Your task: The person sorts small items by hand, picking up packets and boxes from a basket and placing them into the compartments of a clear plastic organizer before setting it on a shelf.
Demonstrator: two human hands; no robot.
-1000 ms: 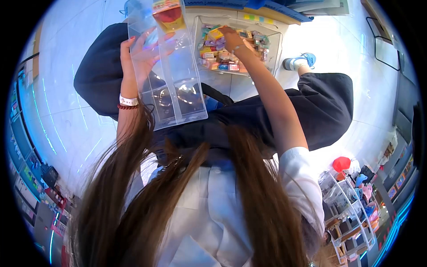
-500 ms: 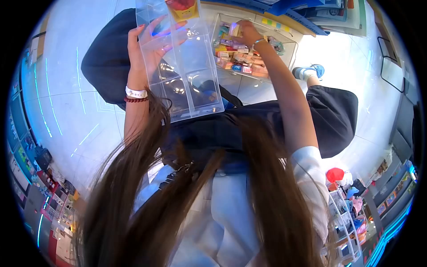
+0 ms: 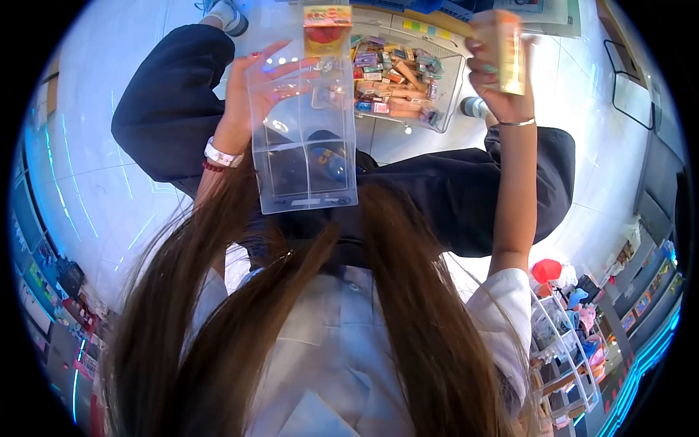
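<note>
So here the left hand [image 3: 244,109] is up behind a clear plastic divided organizer box [image 3: 306,138], palm flat on its back panel and fingers [image 3: 273,54] spread across it, supporting it rather than pinching it. The box sits tilted over the person's lap, left of centre, with a small red and yellow packet [image 3: 326,29] already in its far top compartment. The nearer compartments look empty as far as I can tell.

The right hand [image 3: 499,80] is raised on the right, fingers [image 3: 477,64] closed around a small orange-yellow carton [image 3: 510,51], held upright and well apart from the organizer. Between and beyond the two hands there's a clear plastic bin full of small colourful packets [image 3: 400,73] standing on the white tiled floor [image 3: 95,146].

Handling-wise, my guess: the organizer is stiff, light, and pretty slick, the kind of smooth plastic that slides if you only palm it. A thumb hooked over a side wall or a divider would be a safer hold than the flat back. Thin walls probably crack if dropped on that tile. The carton looks light and a bit crushable, so a gentle grip on the long sides seems right.

Long brown hair [image 3: 306,328] hangs down in the near part of the view.
</note>
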